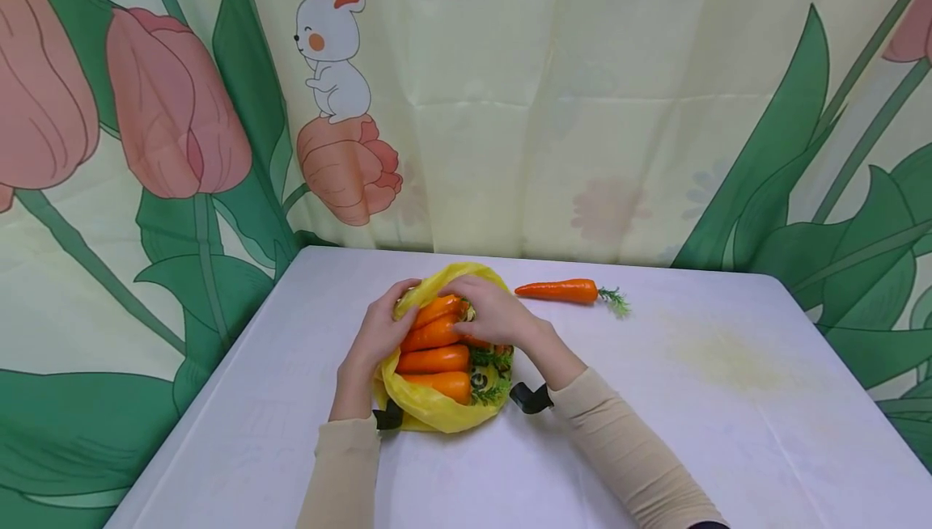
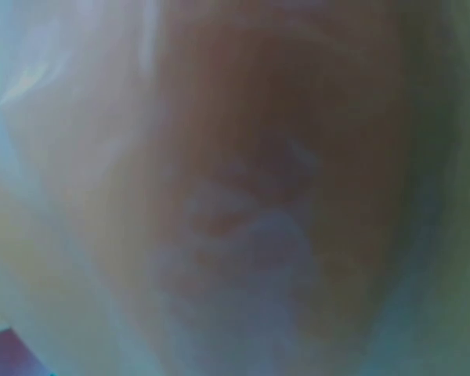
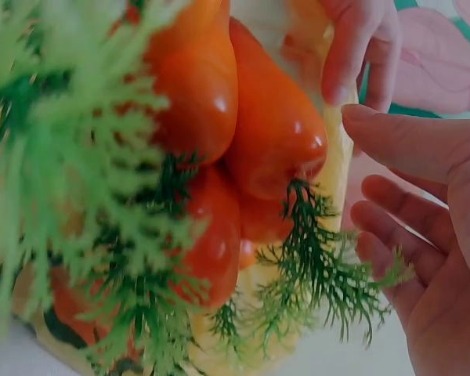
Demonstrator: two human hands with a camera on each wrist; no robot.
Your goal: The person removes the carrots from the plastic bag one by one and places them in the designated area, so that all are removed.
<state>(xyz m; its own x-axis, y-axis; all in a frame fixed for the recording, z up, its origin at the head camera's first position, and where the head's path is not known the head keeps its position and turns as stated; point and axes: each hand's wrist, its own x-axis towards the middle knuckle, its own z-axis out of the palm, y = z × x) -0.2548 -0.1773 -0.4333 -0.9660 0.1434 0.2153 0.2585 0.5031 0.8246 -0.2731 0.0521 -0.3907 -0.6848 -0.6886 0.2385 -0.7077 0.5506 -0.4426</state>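
In the head view, we saw a yellow plastic bag (image 1: 444, 418) lying with its mouth open on a white-covered table (image 1: 655, 448). Inside it we could make out at least four orange carrots (image 1: 434, 359), side by side, their tips towards the left and their feathery green tops towards the right. The left hand (image 1: 382, 327) held the bag's left rim between thumb and fingers. The right hand (image 1: 495, 308) reached over the mouth from the other side, its fingers parted and bent above the upper carrots. Just beyond the bag to the right, a loose carrot (image 1: 564, 291) lay on the table, its greens pointing right. Behind stood a cloth backdrop (image 1: 495, 141) printed with tulips and a white rabbit (image 1: 338, 52).

In the left wrist view, we had only pale, blurred folds, and from these we could not tell how the fingers lay.

In the right wrist view, we found the thick carrot ends crowded together with sprigs of green. The right hand's thumb and fingers stood apart beside them, the thumb tip close to the yellow rim, where the left hand's fingers also showed.
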